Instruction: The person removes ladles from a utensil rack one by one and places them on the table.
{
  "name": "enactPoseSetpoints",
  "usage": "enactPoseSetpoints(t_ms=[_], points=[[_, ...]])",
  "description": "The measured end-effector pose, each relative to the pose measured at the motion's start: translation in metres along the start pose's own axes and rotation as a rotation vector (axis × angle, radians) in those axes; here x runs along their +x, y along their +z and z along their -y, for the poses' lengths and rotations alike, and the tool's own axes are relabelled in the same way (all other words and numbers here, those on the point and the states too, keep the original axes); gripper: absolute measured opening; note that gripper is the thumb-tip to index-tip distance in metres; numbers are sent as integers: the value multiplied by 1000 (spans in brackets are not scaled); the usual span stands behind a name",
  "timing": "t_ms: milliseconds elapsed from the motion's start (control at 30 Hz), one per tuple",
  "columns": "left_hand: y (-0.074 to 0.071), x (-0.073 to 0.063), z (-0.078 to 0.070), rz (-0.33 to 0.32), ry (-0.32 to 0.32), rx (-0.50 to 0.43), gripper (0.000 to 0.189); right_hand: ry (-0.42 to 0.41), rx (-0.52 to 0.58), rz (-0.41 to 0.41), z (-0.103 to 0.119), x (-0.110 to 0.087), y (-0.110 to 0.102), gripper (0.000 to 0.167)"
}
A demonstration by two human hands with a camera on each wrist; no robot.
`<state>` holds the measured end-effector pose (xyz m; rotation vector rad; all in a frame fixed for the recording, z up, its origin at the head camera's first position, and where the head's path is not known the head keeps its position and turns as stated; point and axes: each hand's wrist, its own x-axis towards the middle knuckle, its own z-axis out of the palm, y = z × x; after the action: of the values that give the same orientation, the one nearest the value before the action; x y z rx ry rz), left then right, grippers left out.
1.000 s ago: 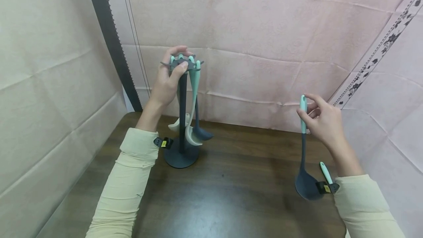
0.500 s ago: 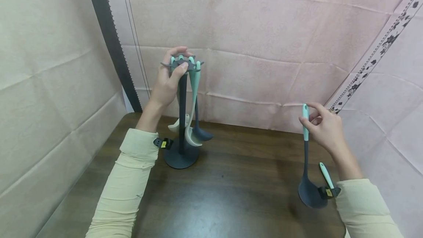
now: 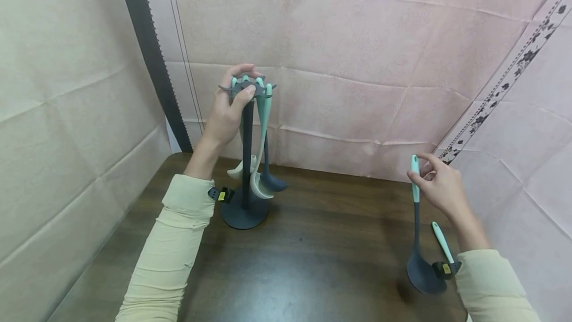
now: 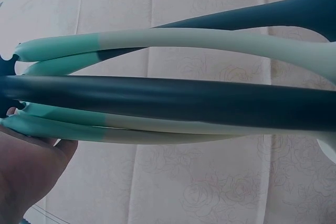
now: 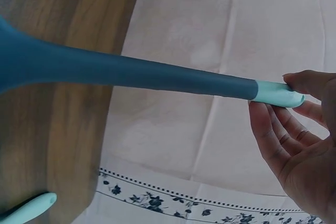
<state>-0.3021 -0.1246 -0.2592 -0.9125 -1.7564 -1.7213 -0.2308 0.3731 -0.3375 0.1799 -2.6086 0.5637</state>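
Note:
My left hand [image 3: 226, 113] grips the top of a dark utensil stand [image 3: 247, 158], its thumb across the hook ring. Several mint-handled utensils hang there; a cream ladle-like one [image 3: 260, 185] and a dark blue one [image 3: 273, 182] show best. In the left wrist view the hand [image 4: 29, 174] sits below the hanging handles. At the right, my right hand [image 3: 442, 183] pinches the mint handle end of a dark blue ladle [image 3: 424, 275]. Its broad head points down, low over the table; contact with the tabletop cannot be told. The right wrist view shows thumb and fingers [image 5: 268, 135] on that handle.
Another utensil with a mint handle [image 3: 441, 241] lies on the brown wooden table [image 3: 321, 262] beside the right wrist, its head hidden by the sleeve. Pale cloth [image 3: 339, 63] hangs behind and at both sides. The stand's round base [image 3: 243, 215] rests at the table's back left.
My right hand has moved down, and very slightly right, with the ladle, whose head is now closer to the tabletop. The left hand and the stand have stayed in place.

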Motion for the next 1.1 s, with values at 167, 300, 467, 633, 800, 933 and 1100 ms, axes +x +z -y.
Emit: enactPoseSetpoints(t_ms=[167, 300, 467, 633, 800, 933, 1100], points=[[0, 0, 0, 0, 1, -10, 51, 6, -9, 5, -5, -4, 3, 52], [0, 0, 0, -1, 3, -11, 51, 10, -28, 25, -11, -8, 6, 52], [0, 0, 0, 0, 4, -10, 51, 38, -25, 76, -21, -12, 10, 50], [0, 0, -1, 3, 3, -2, 51, 29, -38, 92, -31, -15, 13, 48], [-1, 1, -1, 2, 7, 22, 52, 49, -40, 145, -38, -18, 15, 47], [-2, 1, -1, 0, 4, 30, 52, 61, -33, 192, -42, -22, 17, 46], [-2, 0, 1, -1, 3, 26, 53, 90, 14, 233, -47, -27, 20, 44]])
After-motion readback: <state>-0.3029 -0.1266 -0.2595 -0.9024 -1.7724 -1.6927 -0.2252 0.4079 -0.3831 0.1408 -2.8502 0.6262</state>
